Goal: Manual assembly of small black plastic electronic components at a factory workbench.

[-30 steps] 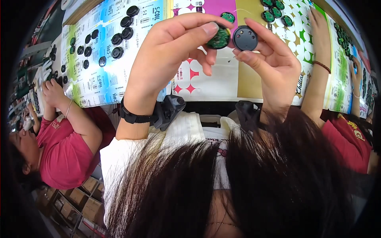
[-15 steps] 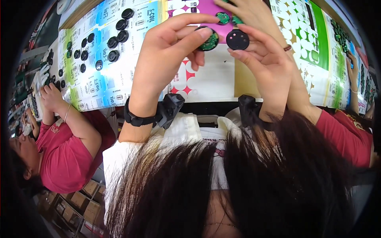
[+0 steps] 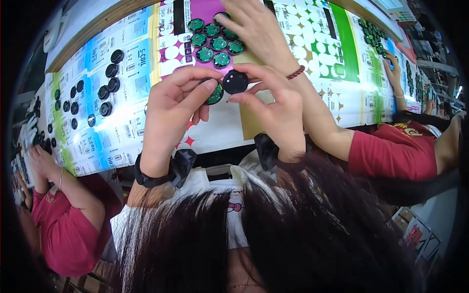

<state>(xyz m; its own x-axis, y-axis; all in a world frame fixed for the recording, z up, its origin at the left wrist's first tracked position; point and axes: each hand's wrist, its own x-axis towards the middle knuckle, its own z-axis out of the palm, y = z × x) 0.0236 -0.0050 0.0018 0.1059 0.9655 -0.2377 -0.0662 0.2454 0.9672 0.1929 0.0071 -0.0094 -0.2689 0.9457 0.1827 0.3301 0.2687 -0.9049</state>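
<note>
Close together over the table's near side, my two hands each pinch a small round part. My left hand (image 3: 178, 105) is closed on a round green circuit board with a black rim (image 3: 214, 93), its green face partly covered by the thumb. Between the thumb and fingers of my right hand (image 3: 273, 97) is a black disc with small holes (image 3: 235, 82). The two parts are side by side, nearly touching; whether they make contact I cannot tell. Just beyond lie several similar round green boards (image 3: 212, 30) on a purple sheet (image 3: 201, 9).
A co-worker's arm (image 3: 317, 105) crosses from the right, its hand (image 3: 259, 31) over the boards. Black round caps (image 3: 113, 84) stand to the left on the printed sheets. Further left is another person's hand (image 3: 41, 161). More green boards (image 3: 372, 35) lie at far right.
The view has shifted, so the table contents sit further left and more boards show. The co-worker's hand has moved across the boards. Both my hands keep their parts.
</note>
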